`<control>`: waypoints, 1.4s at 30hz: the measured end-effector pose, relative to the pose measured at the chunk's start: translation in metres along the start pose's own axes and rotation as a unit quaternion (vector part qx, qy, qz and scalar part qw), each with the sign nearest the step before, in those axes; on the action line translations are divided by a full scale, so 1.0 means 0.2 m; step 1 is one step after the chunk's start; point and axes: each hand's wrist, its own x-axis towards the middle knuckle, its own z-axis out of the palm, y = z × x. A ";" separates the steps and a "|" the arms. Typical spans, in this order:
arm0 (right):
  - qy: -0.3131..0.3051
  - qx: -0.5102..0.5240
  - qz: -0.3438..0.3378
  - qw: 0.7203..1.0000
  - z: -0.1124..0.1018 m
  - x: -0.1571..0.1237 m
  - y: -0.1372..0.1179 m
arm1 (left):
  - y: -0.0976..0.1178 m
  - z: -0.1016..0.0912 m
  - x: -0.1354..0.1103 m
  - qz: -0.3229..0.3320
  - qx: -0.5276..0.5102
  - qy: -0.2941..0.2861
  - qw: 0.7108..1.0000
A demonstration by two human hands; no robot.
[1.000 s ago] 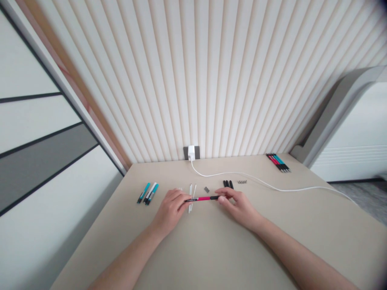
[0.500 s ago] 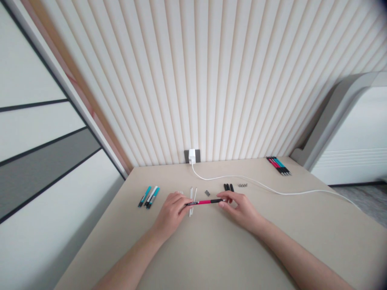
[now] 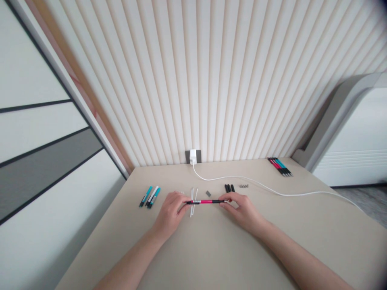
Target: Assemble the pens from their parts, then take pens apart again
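Left hand (image 3: 171, 212) grips one end of a pink pen (image 3: 204, 201) with its fingertips, and the right hand (image 3: 244, 208) pinches the other, black end between thumb and fingers, so both hands are closed on the same pen. The pen is held level just above the bench (image 3: 211, 249), near its middle, and it goes across between the two hands. Under the left part of the pen lie two thin white tubes (image 3: 193, 193), side by side, pointing away from the person. Just behind the pen there is a small grey piece (image 3: 208, 193). To the right of it three black caps (image 3: 229, 187) lie close together, with some small grey parts (image 3: 243, 186) beside them; what these are exactly I cannot tell. A little apart from the left hand, on its left side, lie three teal and white pens (image 3: 150, 196). At the far right corner of the bench lies a bundle of pens (image 3: 279, 166). A white charger (image 3: 192, 156) sits in the wall socket, and its white cable (image 3: 272, 191) runs over the bench to the right.
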 end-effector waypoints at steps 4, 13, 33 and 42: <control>-0.026 -0.005 0.011 1.000 -0.01 0.00 -0.01 | 0.00 0.00 0.00 0.025 -0.009 -0.002 1.000; -0.058 -0.031 0.011 0.998 -0.01 -0.01 -0.04 | 0.01 0.01 0.01 -0.021 -0.031 -0.035 0.999; -0.054 -0.031 -0.004 0.998 -0.01 -0.01 -0.03 | 0.00 0.01 -0.01 -0.030 -0.037 -0.034 0.998; -0.080 -0.098 -0.036 0.991 0.00 0.00 -0.04 | 0.01 0.00 0.00 -0.001 -0.029 -0.049 0.998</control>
